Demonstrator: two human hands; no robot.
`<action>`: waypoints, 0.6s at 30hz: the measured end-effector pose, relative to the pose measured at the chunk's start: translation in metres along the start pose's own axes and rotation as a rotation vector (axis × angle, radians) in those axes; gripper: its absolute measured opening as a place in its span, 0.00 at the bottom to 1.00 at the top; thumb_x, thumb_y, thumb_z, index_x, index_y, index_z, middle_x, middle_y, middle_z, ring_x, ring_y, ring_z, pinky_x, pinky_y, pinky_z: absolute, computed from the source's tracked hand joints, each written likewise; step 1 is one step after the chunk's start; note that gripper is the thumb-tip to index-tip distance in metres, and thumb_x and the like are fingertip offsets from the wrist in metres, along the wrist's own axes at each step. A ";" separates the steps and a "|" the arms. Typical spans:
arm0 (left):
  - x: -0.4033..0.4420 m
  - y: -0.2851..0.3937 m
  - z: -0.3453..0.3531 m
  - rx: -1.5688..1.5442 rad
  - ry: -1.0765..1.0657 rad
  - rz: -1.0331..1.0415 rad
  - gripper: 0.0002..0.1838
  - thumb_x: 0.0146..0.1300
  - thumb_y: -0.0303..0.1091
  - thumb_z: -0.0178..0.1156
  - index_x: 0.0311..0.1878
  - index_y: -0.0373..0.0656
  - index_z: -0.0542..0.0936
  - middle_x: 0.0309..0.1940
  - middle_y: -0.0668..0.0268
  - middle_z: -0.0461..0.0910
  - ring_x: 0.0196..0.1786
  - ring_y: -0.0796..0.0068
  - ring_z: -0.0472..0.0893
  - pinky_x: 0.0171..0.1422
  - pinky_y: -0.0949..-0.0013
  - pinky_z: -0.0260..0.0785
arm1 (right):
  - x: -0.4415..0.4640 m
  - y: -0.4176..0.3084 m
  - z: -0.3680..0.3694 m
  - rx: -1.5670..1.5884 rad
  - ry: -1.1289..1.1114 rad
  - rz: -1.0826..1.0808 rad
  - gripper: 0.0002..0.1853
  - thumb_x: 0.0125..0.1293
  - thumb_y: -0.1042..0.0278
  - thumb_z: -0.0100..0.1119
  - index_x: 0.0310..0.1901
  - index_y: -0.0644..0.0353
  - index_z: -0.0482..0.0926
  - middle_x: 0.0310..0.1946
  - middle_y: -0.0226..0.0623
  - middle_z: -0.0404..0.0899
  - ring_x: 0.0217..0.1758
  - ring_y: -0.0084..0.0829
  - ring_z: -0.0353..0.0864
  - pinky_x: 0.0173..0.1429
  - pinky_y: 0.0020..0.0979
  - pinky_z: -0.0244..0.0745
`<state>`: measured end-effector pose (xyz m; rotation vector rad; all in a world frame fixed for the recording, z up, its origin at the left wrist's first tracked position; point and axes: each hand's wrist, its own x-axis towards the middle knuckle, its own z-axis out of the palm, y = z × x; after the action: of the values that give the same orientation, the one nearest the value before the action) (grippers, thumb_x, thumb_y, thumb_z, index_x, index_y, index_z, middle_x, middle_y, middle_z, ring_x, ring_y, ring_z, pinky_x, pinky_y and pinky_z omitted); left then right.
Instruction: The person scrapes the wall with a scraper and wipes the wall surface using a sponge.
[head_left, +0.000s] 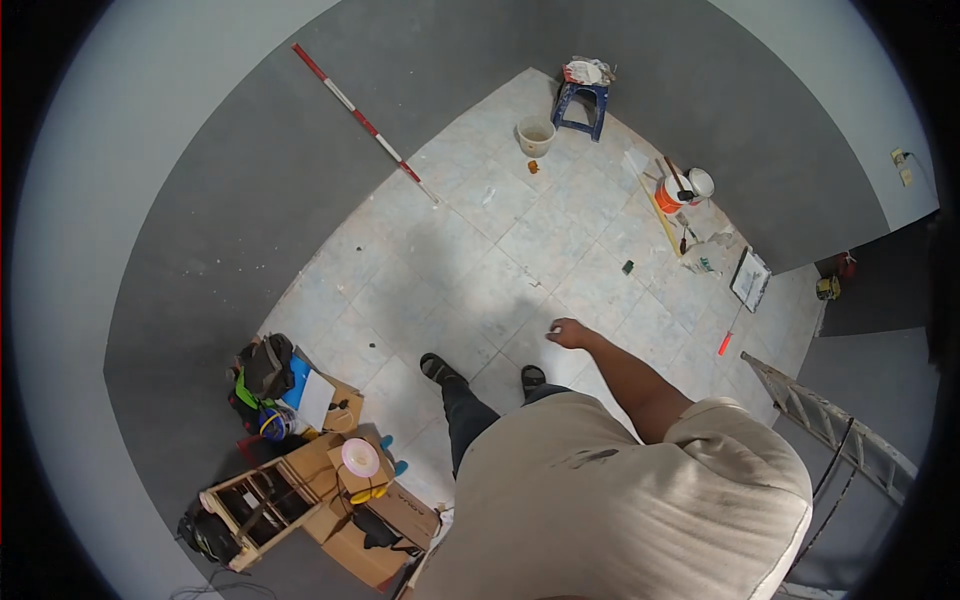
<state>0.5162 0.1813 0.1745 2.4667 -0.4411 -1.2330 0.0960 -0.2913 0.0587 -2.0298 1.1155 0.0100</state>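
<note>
My right hand (568, 333) hangs over the tiled floor (500, 245) in front of my body. Its fingers are loosely bent, with a gap between fingertips and thumb, and I make out nothing held. The red-handled roller (725, 342) lies on the floor to the right of this hand, and a small dark green piece (628, 267) lies above and to its right. My left hand is out of view.
A ladder (815, 415) leans at the right, near a paint tray (750, 280). Buckets (536, 136) and a blue stool (581, 108) stand farther off. A red-and-white pole (355, 112) rests on the left wall; cardboard boxes (367, 548) and bags (268, 368) lie lower left.
</note>
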 end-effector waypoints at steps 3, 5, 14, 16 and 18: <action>0.036 -0.007 -0.033 0.023 -0.025 -0.001 0.38 0.66 0.69 0.56 0.65 0.46 0.69 0.59 0.46 0.67 0.62 0.37 0.67 0.61 0.35 0.58 | 0.007 0.077 0.023 -0.215 -0.006 0.119 0.24 0.68 0.42 0.65 0.42 0.59 0.90 0.41 0.52 0.89 0.47 0.56 0.88 0.57 0.48 0.84; 0.064 -0.021 -0.058 0.072 -0.050 -0.023 0.36 0.68 0.67 0.55 0.63 0.45 0.71 0.56 0.45 0.70 0.59 0.37 0.70 0.59 0.36 0.61 | -0.007 0.095 0.025 -0.347 0.095 0.341 0.25 0.68 0.41 0.64 0.36 0.60 0.90 0.35 0.53 0.89 0.44 0.52 0.89 0.52 0.47 0.85; 0.169 -0.054 -0.169 0.501 -0.144 0.035 0.27 0.76 0.59 0.52 0.54 0.43 0.80 0.45 0.45 0.81 0.49 0.37 0.81 0.49 0.39 0.72 | -0.002 -0.029 0.004 0.336 -0.092 1.007 0.23 0.72 0.44 0.65 0.44 0.61 0.85 0.35 0.43 0.88 0.35 0.40 0.92 0.34 0.46 0.86; 0.231 -0.019 -0.177 0.641 -0.095 0.337 0.26 0.78 0.58 0.51 0.52 0.42 0.82 0.42 0.44 0.84 0.46 0.37 0.84 0.47 0.40 0.75 | 0.015 -0.079 0.007 0.458 0.082 0.907 0.23 0.72 0.46 0.66 0.54 0.59 0.84 0.39 0.44 0.89 0.38 0.40 0.92 0.36 0.43 0.85; 0.324 0.062 -0.167 0.698 -0.001 0.694 0.25 0.80 0.56 0.50 0.50 0.42 0.84 0.39 0.44 0.86 0.44 0.37 0.86 0.44 0.41 0.78 | 0.037 -0.119 0.009 0.555 0.087 0.842 0.26 0.72 0.47 0.66 0.62 0.59 0.82 0.43 0.45 0.89 0.39 0.40 0.92 0.37 0.41 0.84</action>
<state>0.8299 0.0177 0.0677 2.4176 -1.7922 -0.8558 0.2063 -0.2770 0.1150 -0.9909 1.7264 0.0343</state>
